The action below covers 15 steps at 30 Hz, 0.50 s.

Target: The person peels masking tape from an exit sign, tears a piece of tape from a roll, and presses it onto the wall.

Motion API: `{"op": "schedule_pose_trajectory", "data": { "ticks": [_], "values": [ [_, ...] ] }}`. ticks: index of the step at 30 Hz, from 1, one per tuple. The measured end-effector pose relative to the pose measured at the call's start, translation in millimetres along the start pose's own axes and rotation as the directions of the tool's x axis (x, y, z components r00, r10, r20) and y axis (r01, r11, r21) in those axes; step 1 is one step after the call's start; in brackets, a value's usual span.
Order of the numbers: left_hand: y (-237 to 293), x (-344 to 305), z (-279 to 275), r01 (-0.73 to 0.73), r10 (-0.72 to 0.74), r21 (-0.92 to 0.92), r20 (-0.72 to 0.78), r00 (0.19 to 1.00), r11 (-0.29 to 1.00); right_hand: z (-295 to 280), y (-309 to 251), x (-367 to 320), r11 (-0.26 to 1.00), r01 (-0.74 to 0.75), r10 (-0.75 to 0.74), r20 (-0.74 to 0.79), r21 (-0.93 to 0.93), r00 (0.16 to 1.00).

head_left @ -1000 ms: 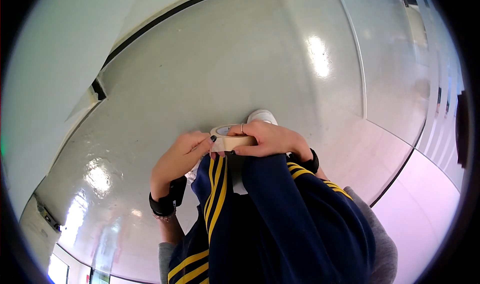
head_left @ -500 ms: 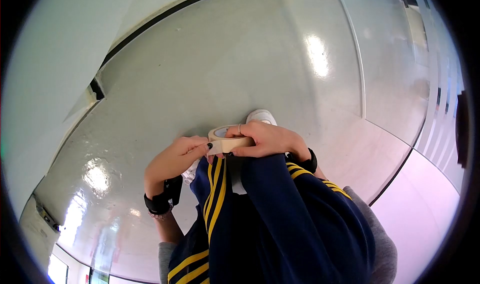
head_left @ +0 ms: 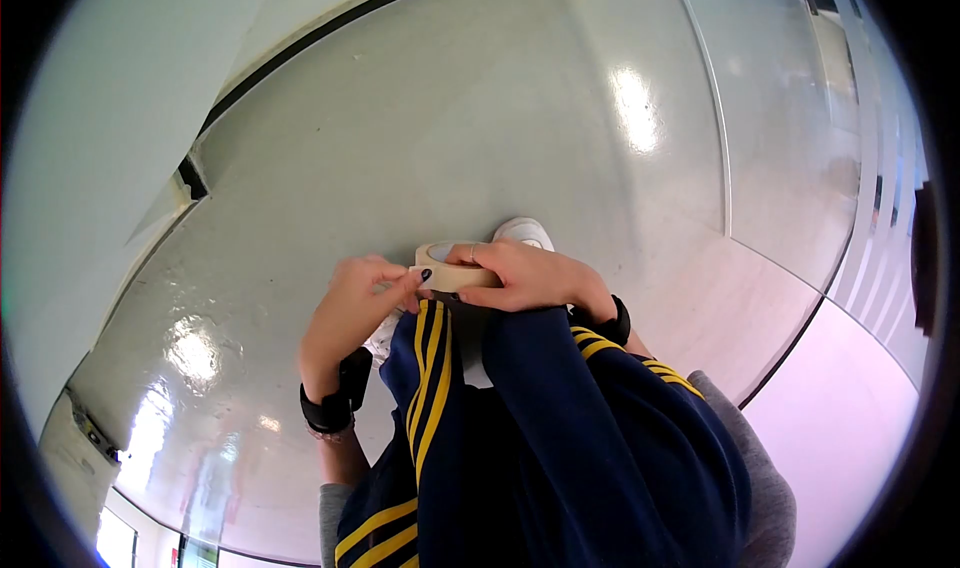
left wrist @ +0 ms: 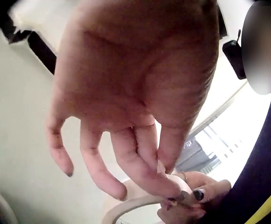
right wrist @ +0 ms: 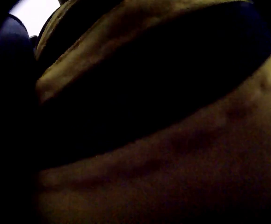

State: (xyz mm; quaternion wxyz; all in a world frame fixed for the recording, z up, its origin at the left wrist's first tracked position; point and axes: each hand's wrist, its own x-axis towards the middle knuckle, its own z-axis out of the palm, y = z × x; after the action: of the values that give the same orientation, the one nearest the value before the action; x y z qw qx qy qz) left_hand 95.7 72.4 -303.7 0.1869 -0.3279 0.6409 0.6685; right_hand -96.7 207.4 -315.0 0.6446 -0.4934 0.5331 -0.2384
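Two hands [head_left: 365,303] [head_left: 535,276] grip tape roll [head_left: 465,281], wide floor [head_left: 430,138] beyond

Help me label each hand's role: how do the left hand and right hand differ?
The left hand pinches the tape's end, while the right hand grips the roll over its rim. The right hand wears a ring; none shows on the left hand. Both have a dark thumbnail and a black strap at the wrist.
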Motion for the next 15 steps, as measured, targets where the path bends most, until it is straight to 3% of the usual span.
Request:
{"op": "schedule_pose_trajectory", "data": {
  "ticks": [1,3,5,9,15],
  "values": [
    [1,-1,2,0.000,0.000,-0.001,0.000,1.000,1.000,1,0,1,1.000,-0.015,0.015,-0.012,-0.018,1.000],
    [3,-5,9,-0.035,0.093,0.272,-0.205,0.974,0.962,0,-2,1,0.999,-0.030,0.029,-0.025,-0.036,0.999],
    [5,-7,16,0.011,0.083,0.326,-0.275,0.958,0.945,-1,-4,2,0.994,-0.102,0.103,0.011,-0.038,0.995],
    [16,-6,27,0.072,0.104,0.383,-0.418,0.902,0.921,-1,-1,0,0.999,-0.039,0.039,-0.055,0.001,0.998],
    [11,-2,23,0.070,0.041,0.308,-0.339,0.940,0.949,-2,-5,-1,0.997,-0.081,0.081,-0.018,0.003,0.997]
  ]
}}
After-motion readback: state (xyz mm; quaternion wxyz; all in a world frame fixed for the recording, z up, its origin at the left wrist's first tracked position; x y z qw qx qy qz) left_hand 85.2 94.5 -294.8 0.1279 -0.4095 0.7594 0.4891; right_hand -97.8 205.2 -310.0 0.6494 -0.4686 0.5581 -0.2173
